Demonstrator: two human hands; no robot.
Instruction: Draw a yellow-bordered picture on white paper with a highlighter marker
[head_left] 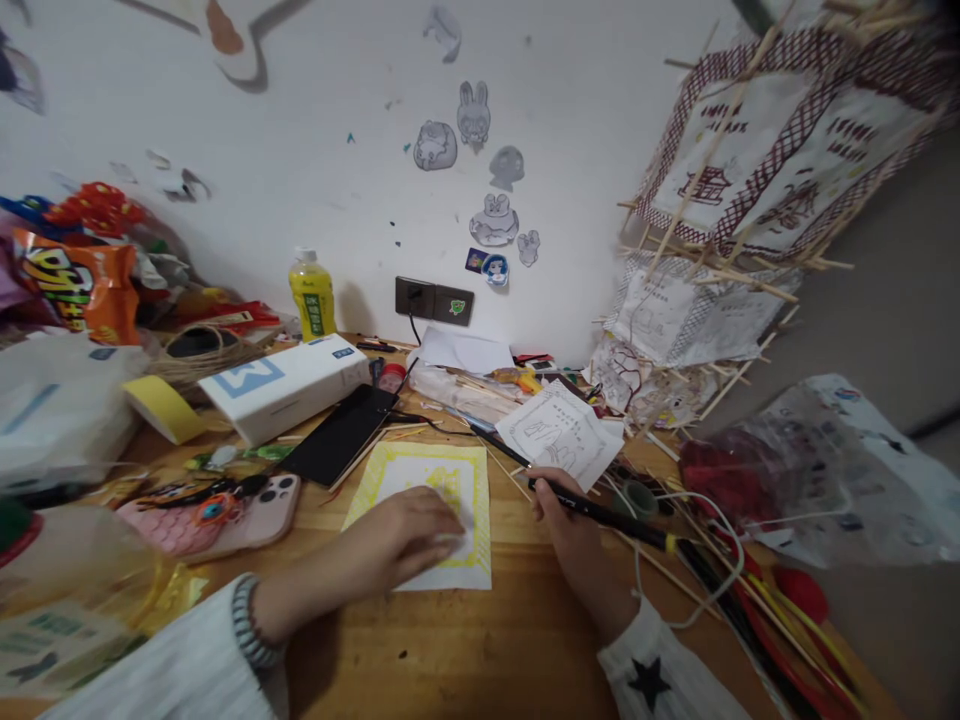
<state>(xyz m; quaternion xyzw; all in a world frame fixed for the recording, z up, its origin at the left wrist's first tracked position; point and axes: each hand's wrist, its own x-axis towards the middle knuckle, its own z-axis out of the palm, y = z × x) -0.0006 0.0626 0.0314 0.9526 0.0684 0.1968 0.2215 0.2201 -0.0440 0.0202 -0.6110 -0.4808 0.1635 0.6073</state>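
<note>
A sheet of white paper (pixel 480 575) with a yellow patterned border and a yellow drawing lies on the wooden table in front of me. My left hand (pixel 420 540) rests over the sheet's middle, its fingers bent and pressed together. A small whitish bit shows by the fingertips, too unclear to name. Right of the sheet, my right hand (pixel 562 520) is closed around a black marker pen (pixel 619 520) with a yellow band near its rear end. The pen slants with its front end towards the sheet, apart from it. Beyond it lies another paper (pixel 561 435) with a dark line drawing.
A black phone (pixel 341 435), a white box (pixel 289 385), yellow tape (pixel 165 408) and a pink-cased phone (pixel 259 520) lie on the left. A drink bottle (pixel 311 295) stands behind. A stick-and-paper lantern (pixel 720 190), plastic bag (pixel 847 480) and white cable (pixel 739 530) are on the right.
</note>
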